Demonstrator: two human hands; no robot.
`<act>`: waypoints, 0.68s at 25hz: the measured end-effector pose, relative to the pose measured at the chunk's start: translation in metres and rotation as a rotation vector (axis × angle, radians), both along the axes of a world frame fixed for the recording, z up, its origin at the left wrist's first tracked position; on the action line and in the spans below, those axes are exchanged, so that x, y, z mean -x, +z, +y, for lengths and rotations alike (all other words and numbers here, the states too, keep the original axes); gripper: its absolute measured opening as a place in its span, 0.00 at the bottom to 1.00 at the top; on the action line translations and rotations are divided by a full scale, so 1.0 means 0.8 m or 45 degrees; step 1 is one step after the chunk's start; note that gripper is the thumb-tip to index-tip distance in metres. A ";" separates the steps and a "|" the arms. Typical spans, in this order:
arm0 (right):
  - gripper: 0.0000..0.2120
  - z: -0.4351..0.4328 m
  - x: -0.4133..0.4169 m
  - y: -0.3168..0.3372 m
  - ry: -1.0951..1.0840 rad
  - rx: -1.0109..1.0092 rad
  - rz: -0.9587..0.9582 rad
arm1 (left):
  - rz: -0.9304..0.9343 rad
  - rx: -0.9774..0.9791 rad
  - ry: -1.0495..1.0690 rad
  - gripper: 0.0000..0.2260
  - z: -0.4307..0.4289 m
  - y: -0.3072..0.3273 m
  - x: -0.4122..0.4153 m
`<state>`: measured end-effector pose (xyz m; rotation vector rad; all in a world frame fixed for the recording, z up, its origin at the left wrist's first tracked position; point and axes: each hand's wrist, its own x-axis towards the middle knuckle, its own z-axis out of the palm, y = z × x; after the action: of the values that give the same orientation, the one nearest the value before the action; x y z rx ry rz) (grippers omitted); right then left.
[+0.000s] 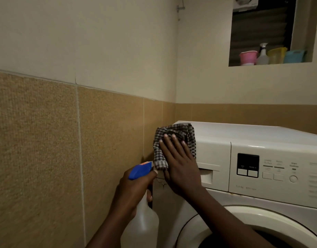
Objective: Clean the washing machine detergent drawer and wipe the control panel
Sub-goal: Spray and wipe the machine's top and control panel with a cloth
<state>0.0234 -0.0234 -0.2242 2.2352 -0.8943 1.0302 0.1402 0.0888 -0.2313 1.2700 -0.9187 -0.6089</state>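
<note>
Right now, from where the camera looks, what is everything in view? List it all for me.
washing machine: one, white, lower right, against the tiled wall
detergent drawer: one, white, top left of the machine's front, pushed in
control panel: one, white with dark display, right of the drawer
round door: one, white rim, bottom right
checked cloth: one, dark and white, over the machine's top left corner
blue-headed spray bottle: one, translucent body, left of the machine
wall niche: one, cream, upper right
pink cup, clear sprayer, yellow tub, blue tub: one each, in the niche
wall tiles: several, tan, lower walls
left hand: grips the bottle's neck
right hand: fingers flat, pressing the cloth
</note>
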 end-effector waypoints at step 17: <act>0.30 0.018 -0.011 -0.088 0.161 -0.160 0.163 | 0.117 0.054 -0.028 0.04 0.000 -0.009 -0.005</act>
<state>0.0325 -0.0090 -0.2950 2.4591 -0.7911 0.8955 0.1444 0.0889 -0.2386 1.1855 -0.8663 -0.6564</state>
